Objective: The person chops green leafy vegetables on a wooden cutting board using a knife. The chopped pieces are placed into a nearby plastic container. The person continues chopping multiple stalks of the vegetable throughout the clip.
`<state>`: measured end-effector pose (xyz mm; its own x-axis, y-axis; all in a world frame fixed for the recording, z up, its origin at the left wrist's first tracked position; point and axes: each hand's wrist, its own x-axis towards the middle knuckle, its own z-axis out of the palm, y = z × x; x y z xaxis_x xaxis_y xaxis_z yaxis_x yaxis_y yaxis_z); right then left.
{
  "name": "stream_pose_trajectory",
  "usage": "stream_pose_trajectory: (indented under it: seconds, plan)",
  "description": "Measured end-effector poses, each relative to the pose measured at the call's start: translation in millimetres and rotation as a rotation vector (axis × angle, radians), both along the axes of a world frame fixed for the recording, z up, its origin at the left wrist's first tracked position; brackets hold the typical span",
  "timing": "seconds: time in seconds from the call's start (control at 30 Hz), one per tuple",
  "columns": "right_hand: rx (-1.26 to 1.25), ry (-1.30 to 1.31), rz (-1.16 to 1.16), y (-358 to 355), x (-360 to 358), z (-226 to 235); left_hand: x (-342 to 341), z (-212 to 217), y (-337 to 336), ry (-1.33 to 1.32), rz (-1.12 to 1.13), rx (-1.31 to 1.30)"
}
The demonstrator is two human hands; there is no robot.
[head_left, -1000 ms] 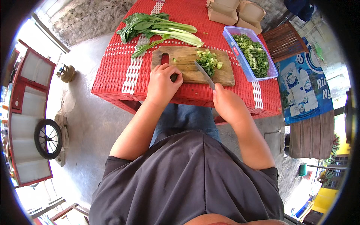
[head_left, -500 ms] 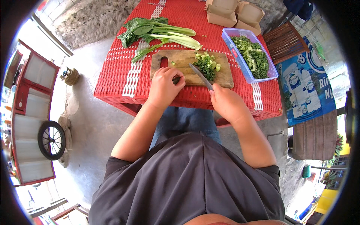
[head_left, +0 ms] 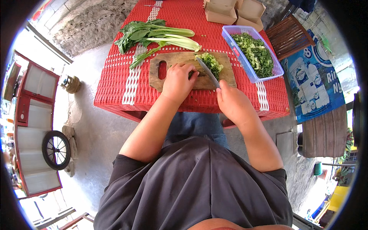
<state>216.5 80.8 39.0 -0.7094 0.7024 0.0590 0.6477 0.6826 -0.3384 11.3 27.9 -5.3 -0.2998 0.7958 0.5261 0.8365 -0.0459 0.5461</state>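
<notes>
My right hand [head_left: 230, 97] grips a kitchen knife [head_left: 208, 71], its blade slanting up and left across the wooden cutting board [head_left: 229, 77]. Beside the blade, on its far right side, lies a heap of chopped greens [head_left: 213, 66]. My left hand [head_left: 178, 81] is on the board left of the knife, fingers curled over dark green leaves [head_left: 191, 73], mostly hidden beneath them. Beyond the board, uncut leafy stalks with pale stems [head_left: 165, 36] lie on the table. To the right, a clear bluish plastic container [head_left: 245, 68] holds more chopped greens [head_left: 255, 53].
The board lies at the near edge of a red woven table [head_left: 111, 86] with white bands. Open brown cardboard boxes [head_left: 221, 14] stand at the far right. A wooden slatted chair [head_left: 289, 36] is beside the table; a gas cylinder [head_left: 70, 83] stands on the floor at left.
My left hand has moved right along the board, closer to the knife, with the leaves under its fingers. The right hand keeps hold of the knife. The view has shifted slightly.
</notes>
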Motion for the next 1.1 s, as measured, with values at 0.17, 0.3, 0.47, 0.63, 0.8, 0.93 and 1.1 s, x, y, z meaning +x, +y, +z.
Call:
stream_pose_trajectory:
  seconds: [0.17, 0.3, 0.47, 0.63, 0.8, 0.93, 1.1]
  plan:
    - [-0.015, -0.080, 0.012, -12.0, -2.5, 2.9, -1.5, -1.8, 1.2, 0.003, 0.005, 0.003]
    - [-0.004, -0.110, 0.026, -13.3, -4.8, 1.3, -1.4, -0.8, 0.9, 0.005, 0.006, 0.009]
    - [-0.017, -0.185, 0.007, -10.9, -13.4, 1.2, -4.1, -2.7, 1.9, -0.012, -0.020, 0.009]
    - [-0.019, -0.212, 0.024, -2.7, -28.6, 6.3, -4.6, -2.8, 1.8, 0.003, -0.027, 0.035]
    - [-0.012, -0.230, 0.010, -8.4, -12.6, 6.4, -2.1, 0.6, -3.3, 0.036, 0.021, 0.045]
    - [-0.017, -0.209, 0.028, -11.0, -1.9, 10.6, -4.3, -5.1, -1.1, 0.027, 0.017, 0.060]
    - [0.003, -0.195, 0.039, -19.1, -2.1, 12.5, -4.2, -5.9, -1.0, 0.035, 0.027, 0.049]
